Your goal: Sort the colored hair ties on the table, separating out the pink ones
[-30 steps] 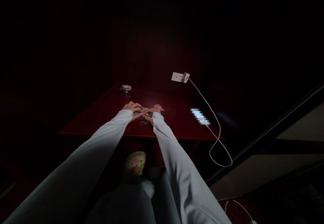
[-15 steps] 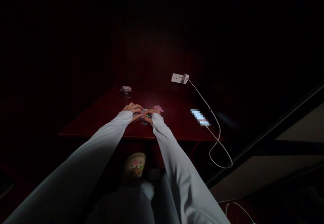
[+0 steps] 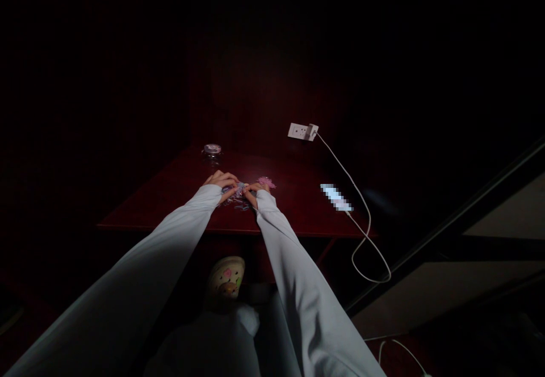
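Hands meet just short of the middle of the desk (image 3: 170, 198), nearer its front edge than its back, both arms in pale long sleeves

- Back left part of the desk: small clear glass dish (image 3: 212, 151), well apart from the hands, untouched
- Left hand (image 3: 222, 179): fingers curled, tips drawn together on a small pale piece (image 3: 240, 186) held between the two hands. Light is very low, and what the piece is cannot be told
- Under and just in front of the fingertips: scatter of loose small pieces (image 3: 240, 206) lying flat on the desk, pale blue and lilac by the look of them
- Right hand (image 3: 256, 188): likewise pinched, tips on the same pale piece, wrist low over the desk
- Just beyond the right hand: pink clump (image 3: 267, 182) on the desk, beside the knuckles; touching or not, cannot tell
- Right part of the desk: phone (image 3: 336, 197) with lit screen, near the front right corner
- White cable (image 3: 363, 209) runs from the phone off the right edge, loops down, then up to a charger (image 3: 313, 131) in the wall socket (image 3: 297, 131) behind the desk
- Below the front edge: pale clog (image 3: 227, 276) with charms

Judgement on the work in hand: fine fingertip work in poor light. It should go best with both wrists braced on the desk, the piece kept low over the scatter so a slip lands among the rest, a light pinch and not a squeeze, and elbows kept away from the cable loop
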Available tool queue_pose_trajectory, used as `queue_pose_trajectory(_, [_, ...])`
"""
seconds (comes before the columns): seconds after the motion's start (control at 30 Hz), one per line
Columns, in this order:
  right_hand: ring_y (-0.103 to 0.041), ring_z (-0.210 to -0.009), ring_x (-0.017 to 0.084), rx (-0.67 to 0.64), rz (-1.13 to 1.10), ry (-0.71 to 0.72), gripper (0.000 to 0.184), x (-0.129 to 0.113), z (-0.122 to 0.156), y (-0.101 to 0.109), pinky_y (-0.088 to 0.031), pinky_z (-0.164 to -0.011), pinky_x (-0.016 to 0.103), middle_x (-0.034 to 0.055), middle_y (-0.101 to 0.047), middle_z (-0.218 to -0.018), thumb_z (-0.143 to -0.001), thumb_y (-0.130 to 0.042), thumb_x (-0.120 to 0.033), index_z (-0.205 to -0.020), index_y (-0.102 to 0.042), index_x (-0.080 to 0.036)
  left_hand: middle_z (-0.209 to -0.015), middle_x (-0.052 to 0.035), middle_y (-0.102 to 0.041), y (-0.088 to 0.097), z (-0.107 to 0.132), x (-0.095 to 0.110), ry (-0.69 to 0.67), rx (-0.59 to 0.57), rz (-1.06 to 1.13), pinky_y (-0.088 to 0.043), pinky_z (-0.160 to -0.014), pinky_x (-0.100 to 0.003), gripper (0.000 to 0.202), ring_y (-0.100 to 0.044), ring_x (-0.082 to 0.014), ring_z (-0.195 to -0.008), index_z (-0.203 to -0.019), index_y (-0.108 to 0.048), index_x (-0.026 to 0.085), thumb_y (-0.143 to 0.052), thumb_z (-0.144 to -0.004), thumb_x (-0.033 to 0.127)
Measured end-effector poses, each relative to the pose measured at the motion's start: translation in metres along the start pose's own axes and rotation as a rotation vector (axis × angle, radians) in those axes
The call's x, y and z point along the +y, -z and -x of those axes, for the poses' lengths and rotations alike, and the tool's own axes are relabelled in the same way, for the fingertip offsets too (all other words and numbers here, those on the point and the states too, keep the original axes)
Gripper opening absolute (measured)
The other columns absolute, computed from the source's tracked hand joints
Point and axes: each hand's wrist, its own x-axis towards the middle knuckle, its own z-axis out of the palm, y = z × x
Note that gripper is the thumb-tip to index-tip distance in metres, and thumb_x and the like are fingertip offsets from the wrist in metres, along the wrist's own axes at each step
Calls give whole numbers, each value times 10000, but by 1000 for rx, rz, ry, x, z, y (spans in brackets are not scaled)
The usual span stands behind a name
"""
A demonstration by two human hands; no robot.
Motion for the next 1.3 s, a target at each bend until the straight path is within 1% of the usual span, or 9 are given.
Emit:
queue_pose_trajectory(0.13, [-587, -1235, 232, 7, 12, -10, 175, 6, -2, -3, -482, -1177, 388, 14, -792, -1225, -1017, -702, -392, -1010, -850, -299, -1218, -44, -796, 1, 0, -1, 2, 3, 3, -489, -974, -440, 264, -578, -276, -1055, -948, -812, 288, -616, -1004, 456])
queue_pose_trajectory(0.3, [-607, -1233, 232, 38, 21, -8, 164, 7, -3, -4, -496, -1178, 395, 16, -804, -1208, -1017, -688, -326, -1022, -849, -296, -1220, -35, -801, 2, -1, 0, 11, 3, 4, -492, -976, -440, 276, -578, -278, -1061, -944, -812, 296, -611, -1008, 475])
queue_pose_trajectory(0.37, [-608, -1224, 231, 40, 15, -3, 161, 5, -3, -3, -489, -1177, 400, 10, -809, -1219, -1022, -693, -330, -1047, -849, -301, -1220, -34, -802, 2, -1, 0, 8, 5, 2, -493, -967, -437, 281, -576, -277, -1054, -946, -812, 296, -607, -1009, 478])
queue_pose_trajectory(0.53, [-604, -1217, 240, -3, -8, 12, 177, 2, -3, -2, -456, -1177, 425, 19, -807, -1195, -976, -784, -436, -1074, -858, -308, -1224, -39, -798, 1, -1, -2, -5, 2, -12, -496, -961, -433, 274, -575, -275, -1054, -955, -817, 291, -605, -1010, 456])
queue_pose_trajectory(0.63, [-604, -1224, 256, -27, -13, 38, 197, 0, -3, -1, -431, -1179, 449, 32, -800, -1209, -930, -845, -421, -1073, -861, -286, -1218, -43, -795, 0, 0, -3, -12, 12, -19, -500, -966, -431, 276, -576, -272, -1054, -952, -817, 281, -605, -1012, 447])
queue_pose_trajectory(0.77, [-578, -1225, 275, -24, 17, 13, 206, -7, 0, 1, -430, -1148, 439, 26, -792, -1214, -893, -896, -424, -1056, -859, -303, -1203, -39, -802, -1, 0, -4, -16, 26, -16, -500, -964, -425, 286, -582, -267, -1048, -932, -816, 279, -602, -1014, 451])
queue_pose_trajectory(0.87, [-548, -1220, 276, -35, 87, 29, 270, -13, 4, 4, -427, -1107, 421, 43, -777, -1226, -914, -879, -483, -1105, -855, -294, -1183, -42, -806, 0, 0, -4, -26, 34, 1, -501, -958, -422, 290, -593, -264, -1040, -909, -815, 274, -601, -1009, 442])
queue_pose_trajectory(1.1, [-509, -1188, 284, -47, 291, 155, 392, -21, 6, 4, -381, -1053, 409, 86, -757, -1211, -985, -777, -582, -1186, -845, -252, -1187, -33, -798, 7, 0, -2, -4, -14, 25, -499, -961, -407, 285, -597, -255, -1051, -941, -821, 279, -624, -1028, 467])
queue_pose_trajectory(1.3, [-510, -1172, 281, -48, 300, 156, 306, -21, 4, 3, -377, -1029, 397, 79, -765, -1197, -1006, -776, -513, -1146, -857, -253, -1178, -28, -789, 9, 0, 0, 10, -19, 31, -508, -956, -395, 272, -596, -253, -1044, -956, -825, 285, -645, -1024, 478])
